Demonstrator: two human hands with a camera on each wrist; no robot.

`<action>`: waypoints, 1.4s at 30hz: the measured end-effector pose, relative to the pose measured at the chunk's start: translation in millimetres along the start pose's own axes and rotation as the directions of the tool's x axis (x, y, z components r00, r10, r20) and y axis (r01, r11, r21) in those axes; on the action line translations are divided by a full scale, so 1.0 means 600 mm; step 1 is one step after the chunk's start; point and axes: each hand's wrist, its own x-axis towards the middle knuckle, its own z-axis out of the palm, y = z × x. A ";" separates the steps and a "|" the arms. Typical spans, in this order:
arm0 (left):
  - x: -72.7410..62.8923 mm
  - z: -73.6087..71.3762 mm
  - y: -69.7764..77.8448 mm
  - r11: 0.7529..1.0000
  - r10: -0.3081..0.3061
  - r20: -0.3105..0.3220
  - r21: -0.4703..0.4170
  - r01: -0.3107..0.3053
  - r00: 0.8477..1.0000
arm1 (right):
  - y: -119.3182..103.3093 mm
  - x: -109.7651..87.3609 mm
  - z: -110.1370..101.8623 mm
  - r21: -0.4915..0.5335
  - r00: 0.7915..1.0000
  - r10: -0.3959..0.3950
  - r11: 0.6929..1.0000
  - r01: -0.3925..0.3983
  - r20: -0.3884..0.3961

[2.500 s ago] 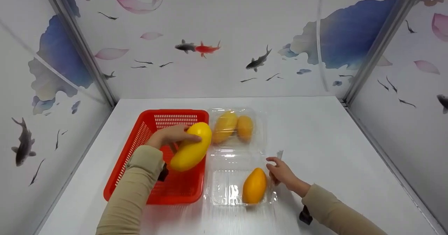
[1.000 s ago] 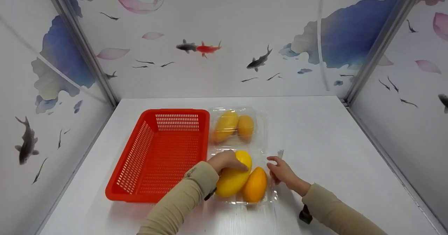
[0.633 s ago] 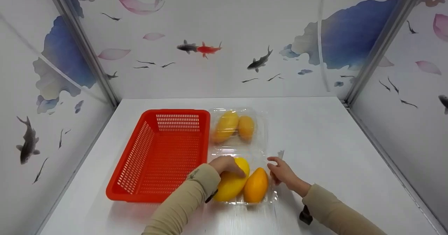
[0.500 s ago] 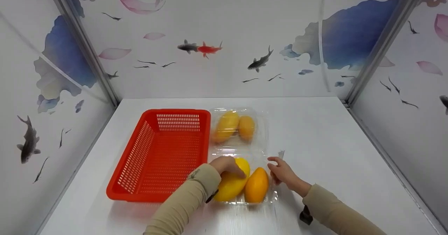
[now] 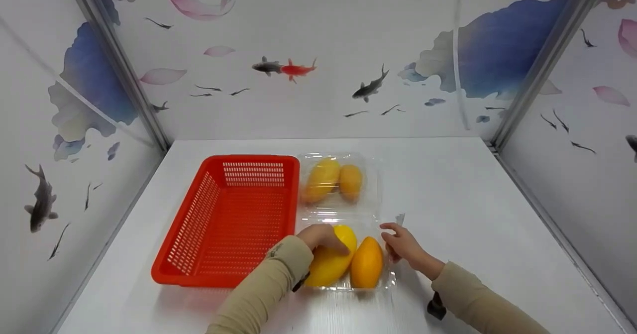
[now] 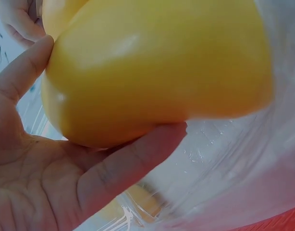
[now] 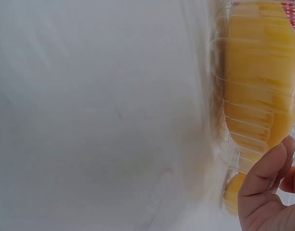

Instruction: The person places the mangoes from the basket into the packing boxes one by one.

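Observation:
My left hand grips a large yellow mango, its thumb and fingers on either side of the fruit, as the left wrist view also shows. That mango lies in the left half of an open clear plastic clamshell box. Beside it in the same box sits an orange-yellow mango. My right hand pinches the box's right wall near its hinge side; in the right wrist view thumb and fingers meet at the wall, with a mango showing through the plastic.
A red plastic basket with slotted walls stands left of the box, nothing in it. Behind the box, two mangoes lie under clear plastic. Printed wall panels enclose the white table at back and sides.
The left hand has carried the yellow mango from over the basket rightward and down into the box. The orange-yellow mango has shifted slightly right. The right hand has stayed at the box wall.

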 end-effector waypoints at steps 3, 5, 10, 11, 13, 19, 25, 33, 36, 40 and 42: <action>0.003 0.003 0.001 0.999 0.024 -0.008 0.026 -0.024 1.000 | 0.001 -0.001 -0.005 -0.002 1.000 -0.008 1.000 0.008 0.005; 0.006 0.007 0.003 0.997 0.049 -0.018 0.059 -0.048 0.999 | 0.002 -0.002 -0.010 0.002 1.000 -0.013 1.000 0.013 0.007; 0.008 0.016 0.004 0.978 0.157 -0.036 0.143 -0.150 0.987 | 0.011 -0.005 -0.027 0.000 1.000 -0.011 1.000 0.011 -0.007; 0.006 0.018 0.004 0.976 0.170 -0.037 0.144 -0.163 0.985 | 0.013 -0.006 -0.032 0.003 1.000 -0.009 1.000 0.009 -0.011; 0.000 0.021 0.004 0.973 0.196 -0.046 0.135 -0.188 0.980 | 0.016 -0.009 -0.040 0.006 1.000 -0.006 1.000 0.006 -0.013; -0.009 0.031 0.002 0.951 0.294 -0.198 0.160 -0.265 0.935 | 0.025 -0.014 -0.067 0.003 1.000 -0.021 1.000 0.021 -0.017; -0.015 0.038 -0.017 0.944 0.293 -0.333 0.251 -0.215 0.896 | 0.034 -0.016 -0.089 -0.028 1.000 -0.017 0.999 0.016 -0.026; -0.016 0.042 -0.025 0.941 0.235 -0.202 0.293 -0.170 0.951 | 0.038 -0.006 -0.109 -0.078 1.000 0.015 0.997 -0.016 -0.010; -0.014 0.045 -0.028 0.942 0.233 -0.187 0.289 -0.174 0.954 | 0.032 0.003 -0.115 -0.076 1.000 0.024 0.997 -0.024 0.008; -0.013 0.049 -0.030 0.955 0.225 -0.180 0.236 -0.180 0.958 | 0.019 0.021 -0.125 -0.044 1.000 -0.017 0.999 0.018 0.021; -0.013 0.050 -0.031 0.961 0.219 -0.173 0.209 -0.182 0.960 | 0.013 0.031 -0.130 -0.010 0.999 -0.048 0.999 0.048 0.012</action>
